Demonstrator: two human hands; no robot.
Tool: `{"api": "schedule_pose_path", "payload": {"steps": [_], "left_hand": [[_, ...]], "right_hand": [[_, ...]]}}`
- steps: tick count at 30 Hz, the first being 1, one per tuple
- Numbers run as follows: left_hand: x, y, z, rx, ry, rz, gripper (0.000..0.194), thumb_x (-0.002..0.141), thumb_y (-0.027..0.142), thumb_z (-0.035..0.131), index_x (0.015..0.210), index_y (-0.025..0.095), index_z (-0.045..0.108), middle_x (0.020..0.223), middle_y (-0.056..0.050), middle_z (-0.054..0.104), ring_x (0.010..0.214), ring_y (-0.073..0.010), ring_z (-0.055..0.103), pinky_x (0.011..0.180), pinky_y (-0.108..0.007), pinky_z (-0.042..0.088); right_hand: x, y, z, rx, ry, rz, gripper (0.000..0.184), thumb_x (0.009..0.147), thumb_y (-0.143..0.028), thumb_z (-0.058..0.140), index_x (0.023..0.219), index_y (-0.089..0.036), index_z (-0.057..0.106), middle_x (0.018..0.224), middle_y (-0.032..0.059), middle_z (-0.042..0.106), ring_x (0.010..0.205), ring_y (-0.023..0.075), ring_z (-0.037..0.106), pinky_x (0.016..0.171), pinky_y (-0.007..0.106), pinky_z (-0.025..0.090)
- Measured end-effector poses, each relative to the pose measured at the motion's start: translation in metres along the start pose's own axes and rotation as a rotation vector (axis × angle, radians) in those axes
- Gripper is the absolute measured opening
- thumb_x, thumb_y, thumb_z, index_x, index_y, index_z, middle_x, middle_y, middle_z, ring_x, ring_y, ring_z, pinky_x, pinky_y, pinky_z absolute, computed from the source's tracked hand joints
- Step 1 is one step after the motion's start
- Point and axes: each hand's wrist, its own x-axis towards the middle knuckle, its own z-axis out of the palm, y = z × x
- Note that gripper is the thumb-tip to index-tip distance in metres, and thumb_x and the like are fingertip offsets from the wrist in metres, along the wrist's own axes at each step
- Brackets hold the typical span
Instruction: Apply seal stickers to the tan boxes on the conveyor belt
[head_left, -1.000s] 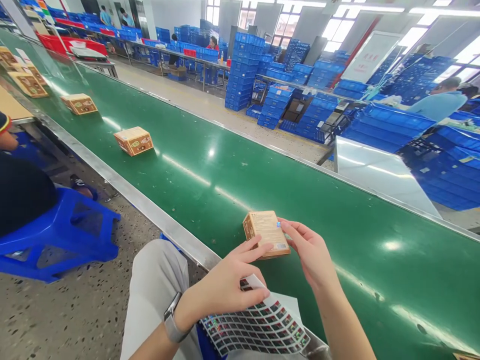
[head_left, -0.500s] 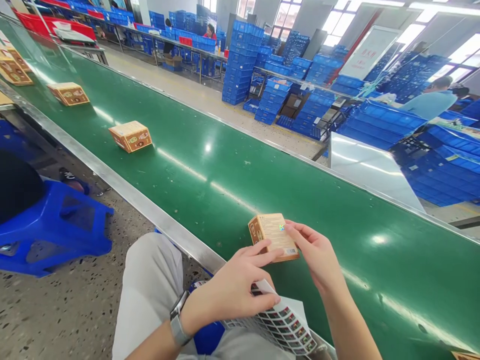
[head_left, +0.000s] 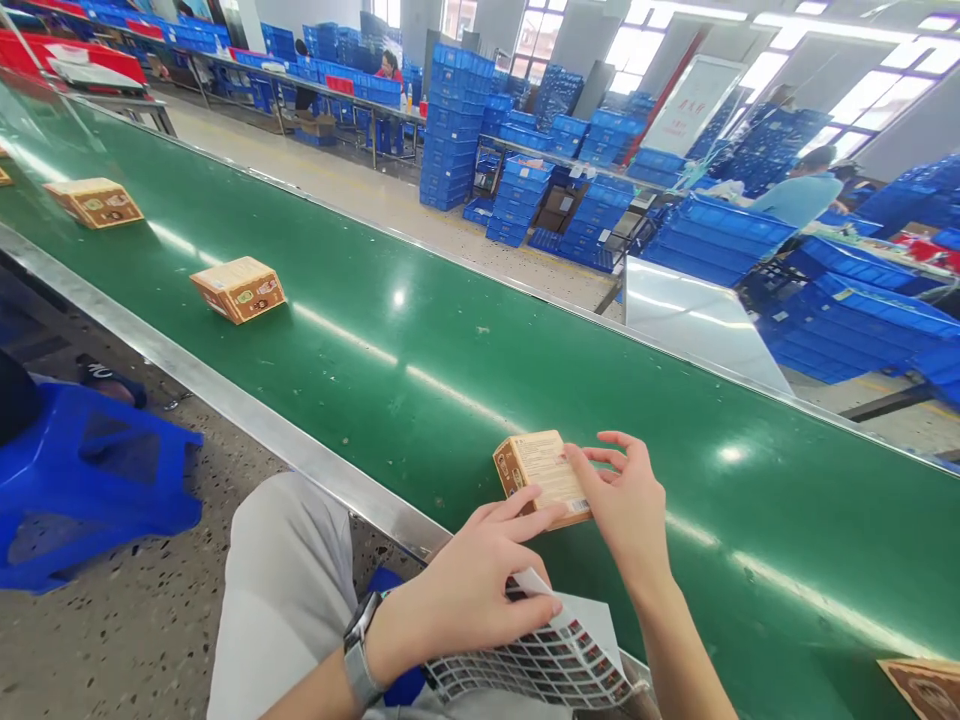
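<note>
A small brown and cream cardboard box (head_left: 551, 462) lies on the green conveyor belt with its printed text face up. My left hand (head_left: 487, 575) pinches a sheet of stickers (head_left: 525, 665) between thumb and fingers, while its outstretched fingertips rest on the box's near side. The sheet curls over my lap and shows a white grid with dark and red labels. At the box's right edge, the thumb of my right hand (head_left: 626, 500) presses on the top face over a small sticker. Its other fingers are spread beyond the box, holding nothing.
More boxes ride the belt (head_left: 420, 350): one box (head_left: 240, 290) to the left, another box (head_left: 96, 203) farther up, and a box (head_left: 922, 688) at lower right. A metal rail (head_left: 367, 500) edges my side. Blue stool (head_left: 97, 480) at left; stacked blue crates (head_left: 454, 125) beyond.
My right hand's fingers have lifted and spread, with the thumb still on the box. The shiny sticker is now mostly covered. My view has turned slightly right; more of the lower-right box shows.
</note>
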Motion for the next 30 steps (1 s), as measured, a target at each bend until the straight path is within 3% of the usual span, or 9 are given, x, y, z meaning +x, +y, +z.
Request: {"api": "schedule_pose_path", "payload": {"steps": [3, 5, 8, 9, 11, 16, 20, 24, 30], "left_hand": [[0.002, 0.003, -0.001, -0.057, 0.007, 0.003, 0.011, 0.081, 0.013, 0.072, 0.077, 0.022, 0.076, 0.156, -0.002, 0.046, 0.151, -0.0316, 0.033, 0.125, -0.05, 0.025], [0.004, 0.009, -0.002, -0.139, 0.047, -0.007, 0.011, 0.083, 0.015, 0.067, 0.082, 0.02, 0.077, 0.152, -0.006, 0.053, 0.145, -0.0305, 0.044, 0.123, -0.047, 0.029], [0.005, 0.024, -0.006, -0.269, 0.078, -0.106, 0.019, 0.087, 0.027, 0.06, 0.087, 0.018, 0.077, 0.106, -0.01, 0.08, 0.097, -0.025, 0.074, 0.085, -0.034, 0.056], [0.005, 0.03, -0.006, -0.296, 0.07, -0.137, 0.022, 0.087, 0.031, 0.059, 0.083, 0.017, 0.076, 0.085, -0.007, 0.08, 0.076, -0.0209, 0.072, 0.069, -0.029, 0.054], [0.006, 0.039, -0.006, -0.355, 0.028, -0.16, 0.026, 0.086, 0.036, 0.06, 0.075, 0.016, 0.072, 0.062, -0.002, 0.069, 0.056, -0.0141, 0.058, 0.054, -0.023, 0.042], [0.008, 0.053, 0.001, -0.545, -0.245, -0.196, 0.035, 0.075, 0.041, 0.073, 0.097, 0.013, 0.075, 0.063, -0.001, 0.065, 0.053, -0.011, 0.048, 0.053, -0.02, 0.037], [0.016, 0.065, 0.019, -0.37, -0.358, -0.084, 0.037, 0.081, 0.048, 0.07, 0.069, 0.014, 0.076, 0.058, -0.002, 0.063, 0.053, -0.012, 0.047, 0.051, -0.022, 0.036], [0.028, 0.089, 0.05, -0.251, -0.438, 0.054, 0.035, 0.084, 0.045, 0.069, 0.064, 0.017, 0.075, 0.06, -0.001, 0.068, 0.057, -0.0146, 0.055, 0.056, -0.022, 0.043], [0.041, 0.133, 0.106, -0.24, -0.555, 0.14, 0.025, 0.087, 0.039, 0.067, 0.071, 0.022, 0.078, 0.07, -0.001, 0.075, 0.067, -0.0188, 0.065, 0.067, -0.025, 0.051]], "right_hand": [[-0.008, 0.003, -0.027, -0.005, 0.037, -0.037, 0.054, 0.072, -0.069, 0.065, 0.1, -0.023, 0.059, 0.092, 0.0107, 0.074, 0.069, 0.0272, 0.07, 0.064, 0.038, 0.054], [-0.028, 0.003, -0.05, -0.029, -0.019, -0.142, 0.043, 0.081, -0.065, 0.062, 0.093, -0.024, 0.066, 0.091, 0.0091, 0.075, 0.079, 0.0281, 0.072, 0.07, 0.037, 0.057], [-0.071, -0.004, -0.079, -0.068, -0.181, -0.377, 0.021, 0.093, -0.047, 0.063, 0.094, -0.028, 0.072, 0.091, 0.0028, 0.077, 0.08, 0.0226, 0.074, 0.07, 0.029, 0.059], [-0.086, -0.007, -0.084, -0.069, -0.203, -0.439, 0.015, 0.094, -0.041, 0.065, 0.097, -0.029, 0.072, 0.09, 0.001, 0.077, 0.078, 0.0204, 0.074, 0.069, 0.026, 0.06], [-0.111, -0.013, -0.089, -0.075, -0.181, -0.52, 0.009, 0.096, -0.031, 0.067, 0.104, -0.03, 0.07, 0.089, -0.001, 0.075, 0.075, 0.017, 0.073, 0.067, 0.021, 0.06], [-0.156, -0.017, -0.093, -0.137, 0.007, -0.534, 0.027, 0.101, -0.019, 0.059, 0.126, -0.031, 0.06, 0.096, 0.0001, 0.074, 0.08, 0.0155, 0.073, 0.075, 0.02, 0.061], [-0.187, -0.016, -0.104, -0.205, 0.271, -0.49, 0.019, 0.104, -0.027, 0.057, 0.122, -0.027, 0.062, 0.089, 0.0009, 0.074, 0.075, 0.0165, 0.072, 0.071, 0.022, 0.062], [-0.213, -0.008, -0.128, -0.257, 0.407, -0.397, 0.017, 0.106, -0.03, 0.053, 0.107, -0.024, 0.069, 0.087, 0.0023, 0.074, 0.076, 0.0175, 0.071, 0.071, 0.025, 0.061], [-0.243, 0.015, -0.178, -0.285, 0.515, -0.243, 0.015, 0.105, -0.029, 0.056, 0.106, -0.025, 0.07, 0.088, 0.0023, 0.076, 0.074, 0.018, 0.073, 0.067, 0.026, 0.062]]}}
